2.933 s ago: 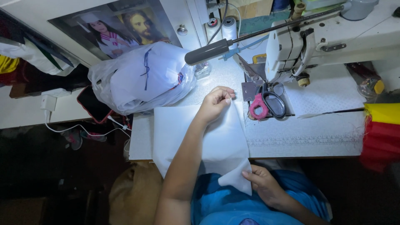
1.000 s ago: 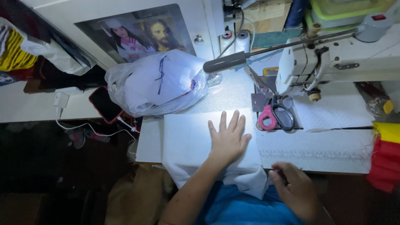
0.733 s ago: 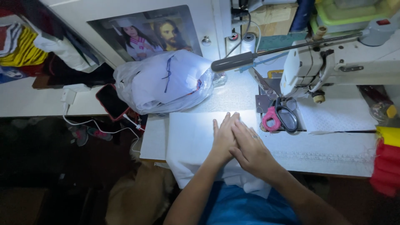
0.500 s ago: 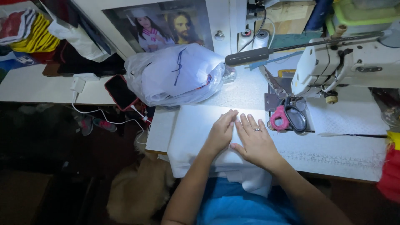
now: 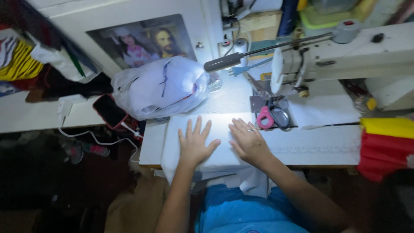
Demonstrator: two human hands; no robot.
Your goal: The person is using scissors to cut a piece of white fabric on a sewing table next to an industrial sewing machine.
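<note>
A flat piece of white cloth [image 5: 215, 142] lies on the pale sewing table [image 5: 151, 146], its near edge hanging over the front toward the person's lap. Both hands press on it, palms down and fingers spread, gripping nothing: the left hand [image 5: 195, 144] on the cloth's middle, the right hand [image 5: 248, 141] just beside it at 3 o'clock, with one ring on a finger.

At 1 o'clock from the right hand, one pair of pink-handled scissors [image 5: 272, 117] lies near the fingertips, under the head of one white sewing machine [image 5: 345, 56]. One black tube-shaped lamp [image 5: 224, 62] reaches over the table at 12 o'clock. At 11 o'clock from the left hand sits one bulging translucent plastic bag of fabric [image 5: 161, 88], close to the cloth's far edge. One dark phone [image 5: 110, 111] on a white cable lies at 9 o'clock from the bag. A stack of folded red and yellow fabric [image 5: 386, 144] rests at 3 o'clock, well apart.
</note>
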